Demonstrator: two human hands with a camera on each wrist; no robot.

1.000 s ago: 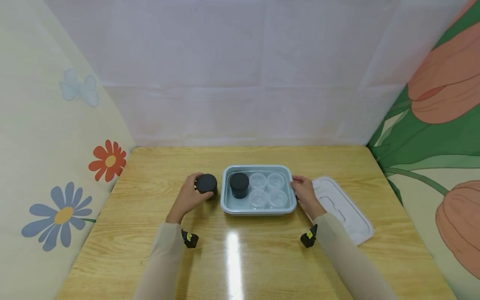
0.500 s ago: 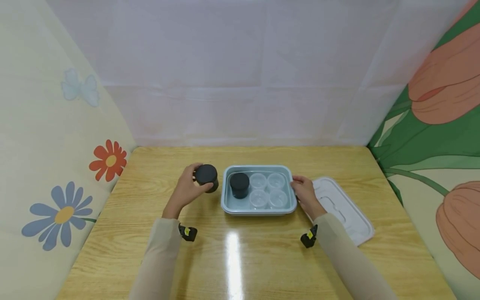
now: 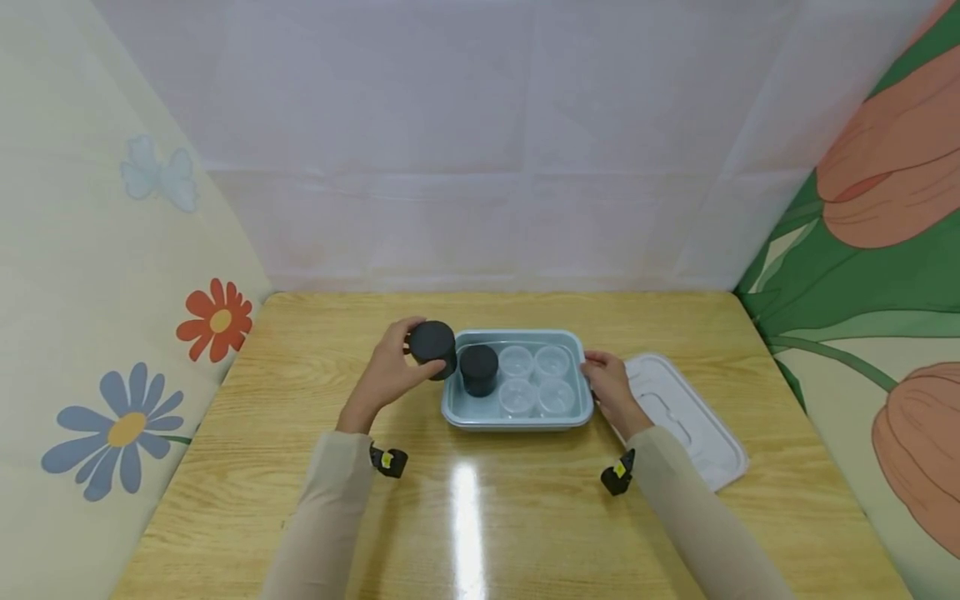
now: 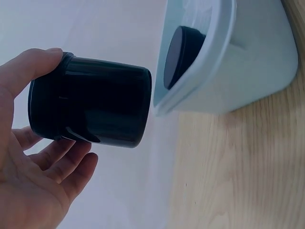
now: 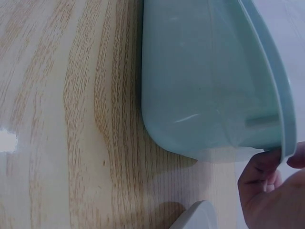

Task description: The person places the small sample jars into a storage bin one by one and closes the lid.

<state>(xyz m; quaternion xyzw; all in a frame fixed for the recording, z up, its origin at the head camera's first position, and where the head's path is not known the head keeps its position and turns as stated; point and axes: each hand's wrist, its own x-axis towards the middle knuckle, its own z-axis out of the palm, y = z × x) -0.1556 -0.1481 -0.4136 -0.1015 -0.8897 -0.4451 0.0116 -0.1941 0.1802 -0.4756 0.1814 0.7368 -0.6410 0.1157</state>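
My left hand [image 3: 390, 371] grips a glossy black round jar [image 3: 432, 348] by its lidded top, thumb and fingers spread around it. In the left wrist view the jar [image 4: 105, 100] is raised clear of the table, its bottom close to the rim of a pale blue rectangular container [image 4: 257, 62]. Inside that container, a second black jar [image 3: 478, 371] stands at the left end, beside several clear small cups [image 3: 517, 398]. My right hand [image 3: 611, 387] pinches the container's right rim, with fingers curled under the edge in the right wrist view.
A white lid [image 3: 697, 425] lies flat on the wooden table [image 3: 337, 517], right of the container and partly under my right forearm. A white cloth wall [image 3: 480, 167] rises behind the table, and flower-printed panels stand on both sides.
My left hand has lifted the black jar off the table and carried it right, up to the container's left rim. The right hand and the container have stayed in place.
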